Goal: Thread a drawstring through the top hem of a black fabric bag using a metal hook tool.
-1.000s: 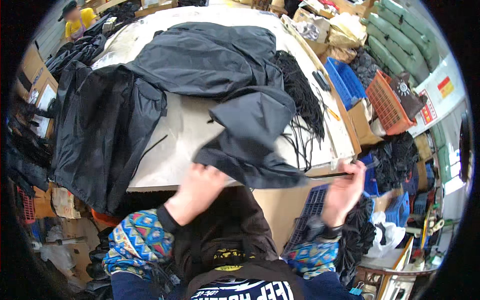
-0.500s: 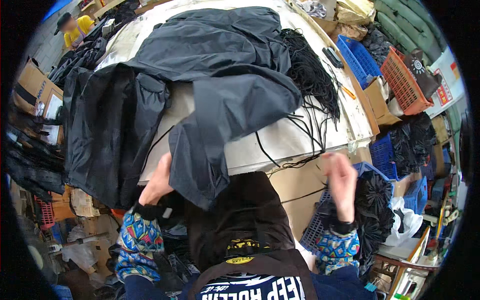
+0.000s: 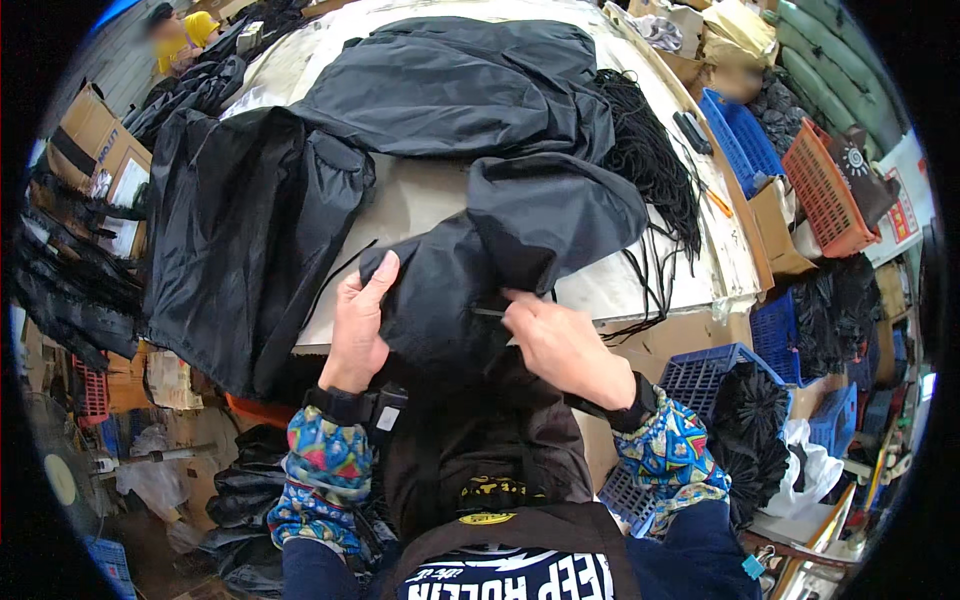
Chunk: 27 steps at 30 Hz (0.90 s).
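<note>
At left, a dark fabric length (image 3: 250,230) drapes over the near edge of the counter (image 3: 420,190). Your left hand (image 3: 362,325) pinches the left edge of a black cloth piece (image 3: 435,285) at the near side; your right hand (image 3: 560,345) grips a slim rod (image 3: 488,312) against it. Black cords (image 3: 650,150) lie far right.

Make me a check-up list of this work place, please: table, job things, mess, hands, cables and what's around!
Surface: pale table, partly covered.
Job's things: black cloth over the near edge; thin tool, kind unclear.
Clutter: dark fabric heap, black cords, small orange item.
Left hand: pinches the cloth.
Right hand: holds the tool at the cloth.
Cables: nothing seen.
Surroundings: blue crate, orange crate, person in yellow.
</note>
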Tool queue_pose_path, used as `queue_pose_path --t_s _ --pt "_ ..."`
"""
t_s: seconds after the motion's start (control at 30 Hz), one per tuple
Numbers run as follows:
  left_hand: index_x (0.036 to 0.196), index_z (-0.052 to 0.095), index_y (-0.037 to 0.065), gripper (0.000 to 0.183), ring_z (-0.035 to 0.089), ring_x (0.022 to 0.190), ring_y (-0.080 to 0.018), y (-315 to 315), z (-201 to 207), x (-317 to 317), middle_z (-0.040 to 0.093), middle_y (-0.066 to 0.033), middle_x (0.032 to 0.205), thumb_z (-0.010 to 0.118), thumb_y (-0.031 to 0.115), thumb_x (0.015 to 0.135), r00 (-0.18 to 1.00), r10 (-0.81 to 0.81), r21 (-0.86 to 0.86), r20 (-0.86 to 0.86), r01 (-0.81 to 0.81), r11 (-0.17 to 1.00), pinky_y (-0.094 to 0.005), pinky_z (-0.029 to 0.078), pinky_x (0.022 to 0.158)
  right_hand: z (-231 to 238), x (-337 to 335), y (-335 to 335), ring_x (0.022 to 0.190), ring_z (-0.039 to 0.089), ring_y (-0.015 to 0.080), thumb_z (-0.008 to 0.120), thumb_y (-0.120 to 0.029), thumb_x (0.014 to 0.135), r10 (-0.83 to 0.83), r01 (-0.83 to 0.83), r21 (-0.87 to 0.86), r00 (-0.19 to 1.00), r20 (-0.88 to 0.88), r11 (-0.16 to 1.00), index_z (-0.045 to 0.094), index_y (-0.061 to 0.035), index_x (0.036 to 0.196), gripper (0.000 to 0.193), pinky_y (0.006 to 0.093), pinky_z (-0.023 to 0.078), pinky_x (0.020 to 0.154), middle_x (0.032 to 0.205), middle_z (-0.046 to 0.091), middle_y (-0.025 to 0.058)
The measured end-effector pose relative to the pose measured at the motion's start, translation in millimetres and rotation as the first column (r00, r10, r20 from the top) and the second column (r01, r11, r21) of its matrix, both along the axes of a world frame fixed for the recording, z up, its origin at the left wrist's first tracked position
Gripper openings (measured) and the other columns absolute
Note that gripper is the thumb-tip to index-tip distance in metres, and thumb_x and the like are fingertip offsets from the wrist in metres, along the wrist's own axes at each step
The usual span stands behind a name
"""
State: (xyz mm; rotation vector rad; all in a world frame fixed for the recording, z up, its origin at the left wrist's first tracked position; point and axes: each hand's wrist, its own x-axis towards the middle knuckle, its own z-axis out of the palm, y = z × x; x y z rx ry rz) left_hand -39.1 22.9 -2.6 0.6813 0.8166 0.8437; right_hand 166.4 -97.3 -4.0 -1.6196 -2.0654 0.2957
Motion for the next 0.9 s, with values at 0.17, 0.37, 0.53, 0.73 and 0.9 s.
queue_pose_path --t_s 0.17,0.37,0.53,0.73,0.9 --pt "0.091 0.062 0.006 0.022 0.058 0.08 -0.0083 -2 16 13 0.063 -0.0013 0.089 0.053 0.025 0.095 0.974 0.096 0.226 0.207 -0.143 0.963 -0.0242 0.046 0.075 -10 33 30 0.082 0.062 0.0375 0.049 -0.012 0.087 -0.223 0.179 -0.195 0.947 -0.233 0.964 0.061 0.0007 0.088 0.018 0.0424 0.049 0.071 0.085 0.064 0.021" --pt "0.089 0.063 -0.001 0.025 0.053 0.066 -0.0088 -42 -36 0 0.058 0.0028 0.077 0.067 0.023 0.085 0.869 0.016 0.404 -0.495 0.213 0.89 -0.0249 0.044 0.061 -11 49 49 0.092 0.061 0.0198 0.048 -0.017 0.094 -0.254 0.073 -0.353 0.828 -0.5 0.933 0.063 0.0056 0.086 0.028 0.0275 0.043 0.083 0.097 0.068 0.0129" --pt "0.085 0.061 -0.006 0.032 0.057 0.065 -0.0113 -51 -43 18 0.059 -0.0029 0.075 0.057 0.025 0.093 0.88 -0.028 0.392 -0.474 0.239 0.888 -0.0256 0.048 0.061 -18 59 48 0.086 0.062 0.0265 0.049 -0.015 0.092 -0.279 0.166 -0.273 0.846 -0.454 0.948 0.062 0.004 0.088 0.024 0.0323 0.046 0.076 0.092 0.067 0.0159" --pt "0.106 0.057 -0.004 0.032 0.058 0.078 -0.0112 -64 -35 42 0.064 -0.0064 0.091 0.045 0.025 0.099 0.936 0.137 0.458 -0.325 0.029 0.888 -0.0276 0.049 0.068 11 1 -12 0.09 0.062 0.0353 0.058 0.0 0.082 -0.279 0.34 0.268 0.929 -0.242 0.901 0.056 0.0022 0.092 0.011 0.0368 0.051 0.074 0.12 0.058 0.0169" --pt "0.095 0.058 -0.004 0.015 0.057 0.053 -0.0313 -78 -31 62 0.057 -0.019 0.066 0.058 0.01 0.091 0.775 0.487 0.878 -0.403 0.177 0.445 -0.0337 0.045 0.053 14 -41 -75 0.089 0.064 0.0314 0.057 0.005 0.083 -0.327 0.443 0.161 0.82 -0.469 0.882 0.057 0.0065 0.099 0.016 0.0349 0.052 0.076 0.114 0.059 0.022"
